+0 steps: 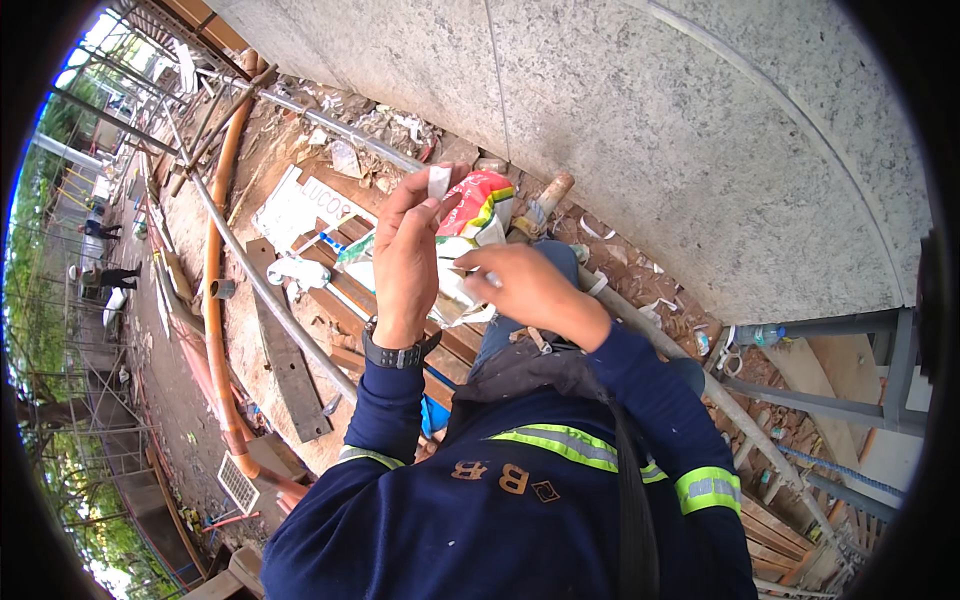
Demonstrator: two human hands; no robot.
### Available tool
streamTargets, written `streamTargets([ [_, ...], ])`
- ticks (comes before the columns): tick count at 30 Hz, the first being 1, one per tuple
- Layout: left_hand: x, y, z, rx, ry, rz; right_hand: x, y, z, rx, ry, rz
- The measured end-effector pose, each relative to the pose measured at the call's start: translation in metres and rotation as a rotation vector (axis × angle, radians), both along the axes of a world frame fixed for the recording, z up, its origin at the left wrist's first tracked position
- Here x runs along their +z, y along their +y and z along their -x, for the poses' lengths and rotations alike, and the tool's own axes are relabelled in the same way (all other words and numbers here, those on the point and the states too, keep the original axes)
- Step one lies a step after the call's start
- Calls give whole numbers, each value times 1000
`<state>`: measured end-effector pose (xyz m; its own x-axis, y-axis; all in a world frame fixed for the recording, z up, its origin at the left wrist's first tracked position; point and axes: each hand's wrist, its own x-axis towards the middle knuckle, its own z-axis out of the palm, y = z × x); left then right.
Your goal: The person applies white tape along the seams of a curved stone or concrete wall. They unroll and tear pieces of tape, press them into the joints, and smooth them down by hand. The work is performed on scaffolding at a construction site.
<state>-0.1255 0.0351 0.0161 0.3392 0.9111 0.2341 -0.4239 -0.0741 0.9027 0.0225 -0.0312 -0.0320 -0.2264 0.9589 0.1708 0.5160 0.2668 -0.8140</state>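
My left hand, with a black watch on its wrist, is raised and pinches a small white strip between thumb and fingertips. A crumpled plastic bag, red, yellow, green and white, lies just behind and beside it. Over the bag's lower part, my right hand points leftward with its fingers bent together. Something pale shows at its fingertips, too small and blurred to name. The two hands are apart.
A concrete wall rises at the upper right. Metal pipes run along both sides of me. Wooden planks and rubble lie below. An orange pipe and two people are farther left.
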Motion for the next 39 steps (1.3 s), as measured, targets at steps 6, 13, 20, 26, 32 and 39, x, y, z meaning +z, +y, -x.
streamTargets([
  [6,9,-27,-43,-221,-50,-32,58,-27,-54,-249,838,-43],
  [13,13,-59,-100,-218,187,-468,53,-65,-82,-500,566,-242],
  [20,10,-69,-127,-238,438,-846,18,-109,-114,-559,669,-252],
  [26,4,-33,-140,-161,801,-840,-21,-146,-140,-596,604,22],
  [32,-56,-10,-181,-451,1020,-536,-111,-216,-227,-1089,798,80],
  [39,-290,19,-270,-926,1530,-765,-150,-309,-252,-1310,927,206],
])
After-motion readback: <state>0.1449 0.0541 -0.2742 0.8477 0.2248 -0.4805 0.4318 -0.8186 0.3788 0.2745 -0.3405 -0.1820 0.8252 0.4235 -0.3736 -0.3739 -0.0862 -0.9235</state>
